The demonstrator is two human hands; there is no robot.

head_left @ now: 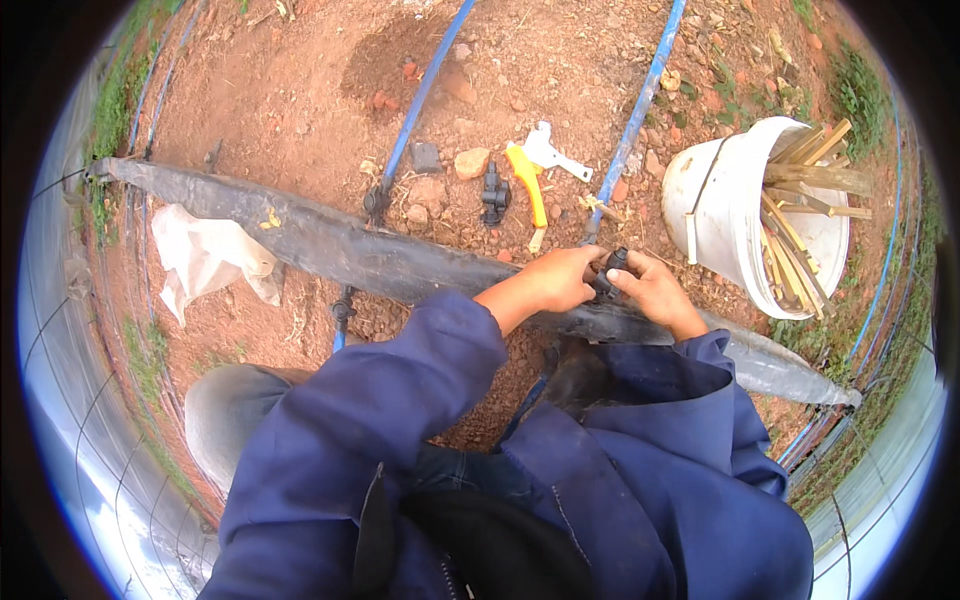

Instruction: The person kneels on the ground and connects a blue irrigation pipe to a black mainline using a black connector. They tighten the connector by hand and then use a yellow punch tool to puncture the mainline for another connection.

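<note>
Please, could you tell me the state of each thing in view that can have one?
Left hand: fingers at the black fitting
Right hand: gripping the black fitting
Black fitting: held
Loose connector: lying on soil
Yellow tool: lying down
Plastic bag: crumpled
White bucket: holding wooden sticks
Black pipe: laid across the ground

Navy jacket point(670, 490) with loose long sleeves point(360, 390)

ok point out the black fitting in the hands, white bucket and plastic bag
Black fitting point(616, 261): head view, on its upper end
White bucket point(722, 207): head view, on its outer wall
Plastic bag point(212, 252): head view, on its crumpled middle
</note>
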